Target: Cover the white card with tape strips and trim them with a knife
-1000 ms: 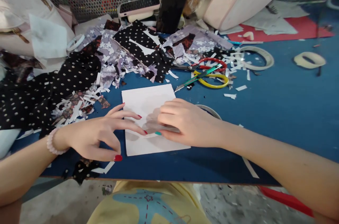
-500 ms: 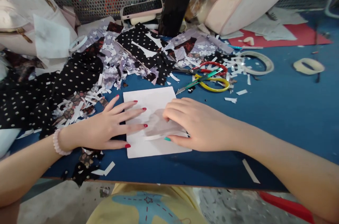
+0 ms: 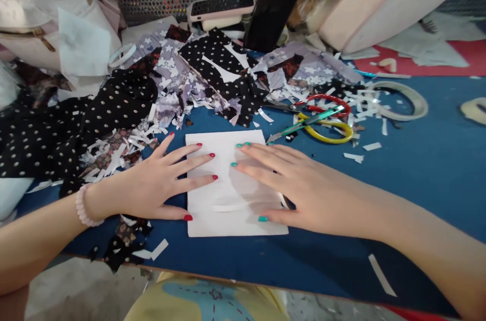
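Observation:
A white sheet of paper [image 3: 216, 222], nearly square and possibly folded or layered, lies flat on the blue table [image 3: 425, 184]. My left hand [image 3: 154, 184], with red nails and a pink bead bracelet [image 3: 81, 207] at the wrist, rests with spread fingers over the sheet's left edge. Over the right part of the paper lies my right hand [image 3: 292, 184], green-nailed, its fingers stretched out. Neither hand grips anything. A curved crease or strip runs across the lower half of the sheet. Under my right palm, part of the paper's right edge is hidden.
Red-and-yellow-handled scissors [image 3: 326, 131] and a green craft knife [image 3: 307, 122] lie beyond my right hand. Fabric scraps [image 3: 125, 101] and paper bits pile up behind and left. A tape roll [image 3: 417, 101], a phone [image 3: 222, 5], a black post [image 3: 279, 2] and pale bags [image 3: 391, 2] stand farther back.
My right hand has uncurled its fingers and now lies spread on the paper. My left hand keeps its spread pose. The whole view has shifted slightly.

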{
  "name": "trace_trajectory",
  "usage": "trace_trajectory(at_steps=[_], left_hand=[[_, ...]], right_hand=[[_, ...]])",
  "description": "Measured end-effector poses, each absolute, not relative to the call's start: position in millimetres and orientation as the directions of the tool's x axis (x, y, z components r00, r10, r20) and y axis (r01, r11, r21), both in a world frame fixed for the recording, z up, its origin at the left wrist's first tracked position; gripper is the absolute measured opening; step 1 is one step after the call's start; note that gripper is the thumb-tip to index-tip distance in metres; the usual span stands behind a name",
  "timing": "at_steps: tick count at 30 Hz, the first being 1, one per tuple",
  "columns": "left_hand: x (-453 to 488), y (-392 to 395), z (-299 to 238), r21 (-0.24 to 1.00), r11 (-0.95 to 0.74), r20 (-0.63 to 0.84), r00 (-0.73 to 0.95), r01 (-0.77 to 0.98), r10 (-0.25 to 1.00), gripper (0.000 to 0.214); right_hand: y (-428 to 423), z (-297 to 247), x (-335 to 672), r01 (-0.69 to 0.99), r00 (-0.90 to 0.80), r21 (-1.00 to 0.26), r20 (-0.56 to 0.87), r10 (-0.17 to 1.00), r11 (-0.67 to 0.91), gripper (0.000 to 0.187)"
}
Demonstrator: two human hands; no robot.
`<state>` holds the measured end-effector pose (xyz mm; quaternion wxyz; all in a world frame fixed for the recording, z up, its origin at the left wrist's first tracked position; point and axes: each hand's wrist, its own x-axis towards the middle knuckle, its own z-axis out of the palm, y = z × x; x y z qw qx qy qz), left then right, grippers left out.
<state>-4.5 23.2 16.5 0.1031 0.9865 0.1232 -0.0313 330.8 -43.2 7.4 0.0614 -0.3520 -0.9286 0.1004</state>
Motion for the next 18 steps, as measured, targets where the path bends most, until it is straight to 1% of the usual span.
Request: trace_trajectory(at_steps=[4,6,9,11,14,16,18], left_hand=[[-3.1,23.8,16.8,0.207,-0.947,-0.031,0.969,0.246,0.245,0.065],[-3.1,24.3,17.8,0.206,-0.953,-0.006,0.974,0.224,0.227,0.061],[-3.4,24.3,19.8,0.205,-0.967,0.050,0.985,0.152,0.165,0.049],[-3.5,23.3,20.5,0.226,-0.968,0.080,0.989,0.105,0.125,0.039],[-3.9,20.9,19.6,0.278,-0.958,0.088,0.992,0.067,0.095,0.031],[-4.6,19.7,18.1,0.304,-0.951,0.084,0.993,0.057,0.087,0.031],[-5.1,19.4,16.7,0.324,-0.944,0.081,0.993,0.056,0.087,0.032]], right_hand=[[-36.6,2.6,331.7,0.630,-0.763,-0.247,-0.025,0.645,0.736,0.081],[-32.5,3.2,327.9,0.629,-0.767,-0.252,-0.045,0.641,0.735,0.084],[-28.2,3.1,322.2,0.624,-0.773,-0.235,-0.041,0.633,0.746,0.088],[-27.8,2.4,320.1,0.612,-0.782,-0.193,-0.004,0.623,0.767,0.087],[-31.5,4.3,320.6,0.580,-0.799,-0.134,0.099,0.593,0.804,0.069],[-35.8,9.0,322.8,0.578,-0.787,-0.139,0.166,0.594,0.804,0.054],[-40.1,15.2,325.4,0.597,-0.756,-0.170,0.210,0.620,0.784,0.038]])
